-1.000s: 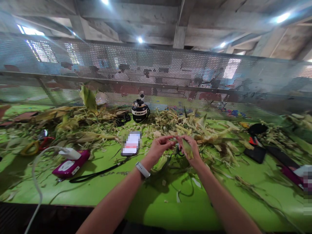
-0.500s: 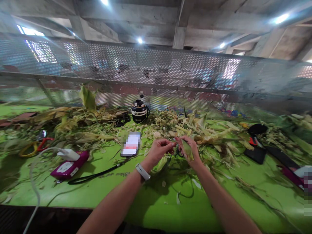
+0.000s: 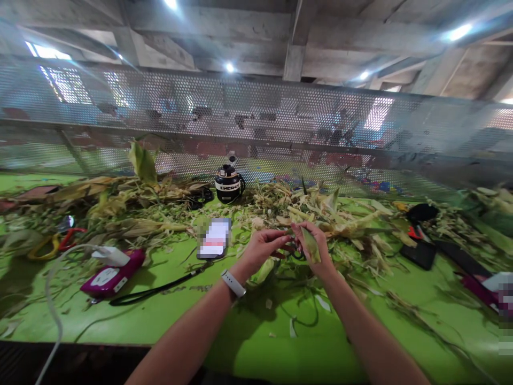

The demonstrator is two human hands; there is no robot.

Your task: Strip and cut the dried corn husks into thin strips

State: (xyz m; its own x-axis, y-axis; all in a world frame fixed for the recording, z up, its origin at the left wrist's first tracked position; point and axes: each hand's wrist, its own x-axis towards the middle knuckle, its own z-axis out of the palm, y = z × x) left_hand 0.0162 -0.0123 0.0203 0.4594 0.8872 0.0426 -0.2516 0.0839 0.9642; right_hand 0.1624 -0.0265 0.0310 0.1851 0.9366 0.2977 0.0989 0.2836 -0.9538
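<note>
One corn husk strip (image 3: 311, 246) in the right grip (image 3: 321, 245).
Near it, above the surface (image 3: 296, 353), the left grip (image 3: 262, 247) is narrow; whether it holds anything is unclear.

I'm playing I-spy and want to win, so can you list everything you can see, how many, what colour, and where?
Table: one, green, under everything
Husk scraps: too many to count, green and tan, across the table
Bottle: one, black with white band, back middle
Phone: one, pale lit screen, left of the hands
Strap: one, black, near the phone
Power blocks: two, purple, left and far right
Plug: one, white, on the left block
Cable: one, white, left
Loop handles: two, yellow and red, left
Flat things: two, black, right
Mesh screen: one, grey, behind
Lights: several, white, overhead
Husk strip: one, green, in the right grip
Watch: one, white, left wrist
Left hand: one, bare, middle
Right hand: one, bare, beside it
</note>
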